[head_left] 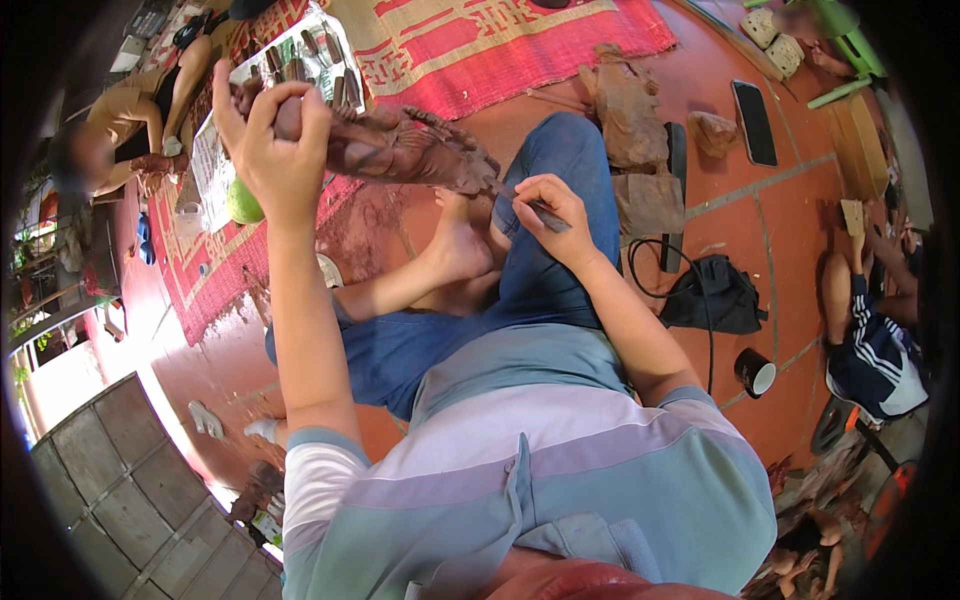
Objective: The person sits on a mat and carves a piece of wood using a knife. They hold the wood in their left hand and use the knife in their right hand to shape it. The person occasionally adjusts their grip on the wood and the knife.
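My left hand (278, 170) grips the rounded end of a reddish-brown carved wooden figure (410, 152), which stretches sideways above my crossed legs. Folds and ridges are cut into the figure's surface. In my right hand (562, 228) is a slim dark carving chisel (545, 214), pinched between the fingers. Its tip meets or nearly meets the figure's right end; whether they touch I cannot tell. The right hand is beside my raised knee in blue jeans (572, 150).
Several carving tools (335, 55) lie on paper at the far left, by a green fruit (243, 203). Brown wood blocks (628, 110), a black phone (755, 122), a black bag (715, 295) and a cup (755, 372) sit rightward. Other people (115, 125) sit on both sides.
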{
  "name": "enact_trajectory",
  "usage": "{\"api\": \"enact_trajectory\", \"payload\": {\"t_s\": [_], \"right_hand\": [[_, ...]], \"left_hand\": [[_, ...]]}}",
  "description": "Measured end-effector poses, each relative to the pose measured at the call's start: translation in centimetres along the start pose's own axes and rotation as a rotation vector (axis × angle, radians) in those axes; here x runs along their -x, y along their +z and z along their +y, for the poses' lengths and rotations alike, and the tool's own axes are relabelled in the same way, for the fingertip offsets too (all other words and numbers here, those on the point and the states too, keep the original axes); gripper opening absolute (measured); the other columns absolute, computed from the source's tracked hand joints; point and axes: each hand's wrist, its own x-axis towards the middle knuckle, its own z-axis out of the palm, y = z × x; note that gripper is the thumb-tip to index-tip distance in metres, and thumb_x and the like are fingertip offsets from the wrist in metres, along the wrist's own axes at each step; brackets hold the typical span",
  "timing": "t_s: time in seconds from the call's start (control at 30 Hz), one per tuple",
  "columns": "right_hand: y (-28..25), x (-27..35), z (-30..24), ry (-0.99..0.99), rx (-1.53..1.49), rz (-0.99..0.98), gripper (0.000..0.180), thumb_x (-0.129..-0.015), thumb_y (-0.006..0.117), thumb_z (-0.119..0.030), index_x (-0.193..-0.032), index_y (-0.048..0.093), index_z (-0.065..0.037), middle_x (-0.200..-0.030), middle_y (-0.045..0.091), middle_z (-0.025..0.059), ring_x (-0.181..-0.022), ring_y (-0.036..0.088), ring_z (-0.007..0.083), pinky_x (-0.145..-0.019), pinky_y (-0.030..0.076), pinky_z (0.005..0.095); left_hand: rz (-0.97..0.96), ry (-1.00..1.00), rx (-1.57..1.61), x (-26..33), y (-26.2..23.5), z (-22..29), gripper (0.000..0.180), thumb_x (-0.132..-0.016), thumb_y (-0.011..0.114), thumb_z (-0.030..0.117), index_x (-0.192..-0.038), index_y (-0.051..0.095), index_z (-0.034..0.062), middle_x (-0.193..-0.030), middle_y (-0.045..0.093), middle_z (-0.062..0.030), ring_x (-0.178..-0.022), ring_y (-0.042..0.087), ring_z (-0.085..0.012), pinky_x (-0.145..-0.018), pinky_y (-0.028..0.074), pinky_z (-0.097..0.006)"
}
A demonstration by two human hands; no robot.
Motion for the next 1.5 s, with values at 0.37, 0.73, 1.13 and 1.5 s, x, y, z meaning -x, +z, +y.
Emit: {"api": "enact_trajectory", "payload": {"t_s": [0.37,0.73,1.13,1.5], "right_hand": [[0.4,-2.1,0.5,-0.057,0.045,0.021,0.012,-0.074,0.068,-0.003,-0.084,0.061,-0.005,-0.087,0.061,0.0091,-0.080,0.062,0.0228,-0.068,0.051,0.0301],[1.4,-1.7,2.0,-0.134,0.164,-0.112,0.013,-0.074,0.068,0.000,-0.081,0.058,-0.003,-0.080,0.061,0.0120,-0.077,0.064,0.0269,-0.069,0.051,0.0313],[0.9,-3.1,2.5,-0.071,0.038,0.048,0.009,-0.073,0.068,-0.002,-0.079,0.061,-0.002,-0.078,0.063,0.0102,-0.072,0.063,0.0226,-0.064,0.049,0.0297],[1.1,-3.4,0.9,-0.078,-0.017,0.067,0.013,-0.073,0.069,0.001,-0.082,0.061,-0.004,-0.087,0.063,0.0106,-0.077,0.064,0.0228,-0.066,0.051,0.0291]], "left_hand": [[-0.061,0.007,-0.001,-3.6,5.0,1.9,0.023,-0.073,0.068,0.028,-0.083,0.071,0.0076,-0.132,0.048,-0.0179,-0.116,0.050,-0.0349,-0.099,0.038,-0.040],[-0.004,0.099,-0.001,-3.8,7.0,6.5,0.010,-0.067,0.066,0.009,-0.075,0.065,0.0028,-0.128,0.048,-0.0196,-0.104,0.052,-0.0369,-0.091,0.041,-0.043],[0.080,0.259,0.043,-4.9,7.8,3.2,0.018,-0.072,0.065,0.010,-0.087,0.065,0.0010,-0.116,0.056,-0.0179,-0.102,0.055,-0.0290,-0.090,0.043,-0.039],[-0.120,-0.019,0.156,-7.8,8.9,-4.2,0.024,-0.074,0.068,0.029,-0.088,0.072,0.0102,-0.128,0.051,-0.0136,-0.113,0.054,-0.0283,-0.098,0.039,-0.036]]}}
